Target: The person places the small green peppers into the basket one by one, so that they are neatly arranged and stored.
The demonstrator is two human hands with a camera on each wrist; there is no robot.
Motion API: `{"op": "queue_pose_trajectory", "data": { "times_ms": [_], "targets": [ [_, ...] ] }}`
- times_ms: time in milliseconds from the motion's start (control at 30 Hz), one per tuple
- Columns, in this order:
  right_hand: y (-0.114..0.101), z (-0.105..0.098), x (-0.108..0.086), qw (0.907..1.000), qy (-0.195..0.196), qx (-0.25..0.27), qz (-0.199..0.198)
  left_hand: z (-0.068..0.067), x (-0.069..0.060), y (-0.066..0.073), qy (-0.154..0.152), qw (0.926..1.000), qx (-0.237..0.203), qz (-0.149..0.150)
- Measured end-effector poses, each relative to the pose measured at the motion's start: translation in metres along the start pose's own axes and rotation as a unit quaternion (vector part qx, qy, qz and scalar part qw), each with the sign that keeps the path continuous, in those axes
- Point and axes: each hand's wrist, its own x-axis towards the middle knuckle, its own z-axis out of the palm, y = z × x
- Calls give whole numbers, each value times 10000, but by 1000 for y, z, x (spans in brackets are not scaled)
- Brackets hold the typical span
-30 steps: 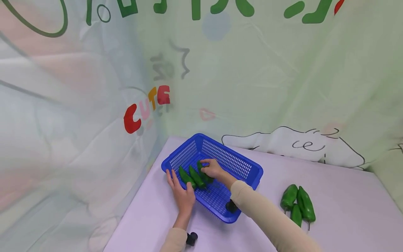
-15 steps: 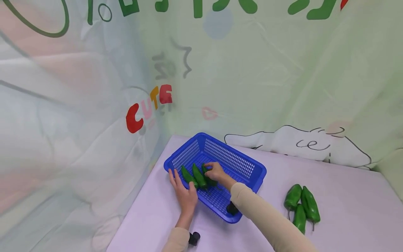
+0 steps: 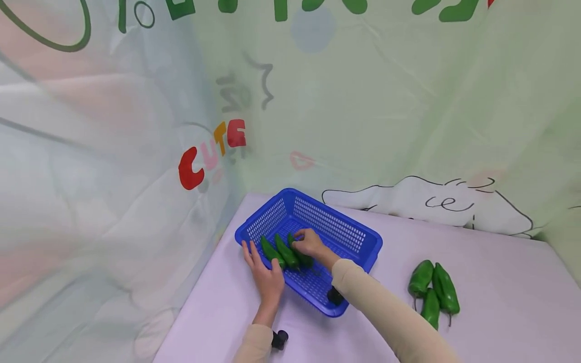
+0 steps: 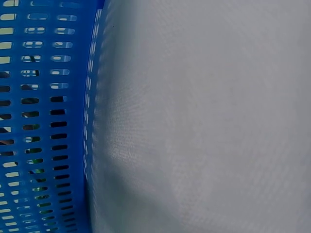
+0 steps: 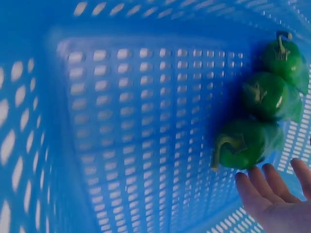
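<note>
Inside a blue plastic basket [image 3: 333,212], three green peppers lie side by side: the left pepper [image 3: 271,252], the middle pepper [image 3: 286,251] and the right pepper [image 5: 248,145]. My right hand [image 3: 309,243] reaches into the basket by the right pepper. In the right wrist view its fingertips touch or nearly touch that pepper's side, and the thumb is hidden. My left hand [image 3: 267,277] rests on the basket's near left rim, fingers extended. The left wrist view shows the basket's slotted outer wall [image 4: 43,107] but no hand.
Three more green peppers lie grouped on the white table [image 3: 499,302] to the right: one upper left [image 3: 420,279], one right [image 3: 446,290] and one lower [image 3: 431,307]. Printed cloth walls [image 3: 386,111] stand behind and to the left. Black wrist cameras show on both arms.
The head view shifts slightly. My right hand stays by the right pepper, its fingers drawn in a little more than before. My left hand and the basket keep their places.
</note>
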Motion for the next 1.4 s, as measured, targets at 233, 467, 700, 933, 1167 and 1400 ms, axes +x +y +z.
{"op": "queue_pose_trajectory", "data": {
  "times_ms": [233,467,700,933,1167,1400],
  "targets": [
    [-17,-15,-15,9997,0,165,190,0,0,0,-33,10000,-8,-15],
    [-26,-37,-25,9991,-349,199,-92,2,1,0,-69,9999,24,-96],
    [-23,-68,-42,9972,-561,334,-361,0,0,1,-60,10000,-24,-46],
    [-9,-100,-62,9971,-451,518,-318,-3,-3,1,-29,10000,-24,-18],
    [4,-133,-76,9982,-224,449,-328,-6,1,1,33,9999,-82,48],
    [25,-170,-98,9996,71,248,-118,-5,-2,3,-25,10000,-38,12]
  ]
}}
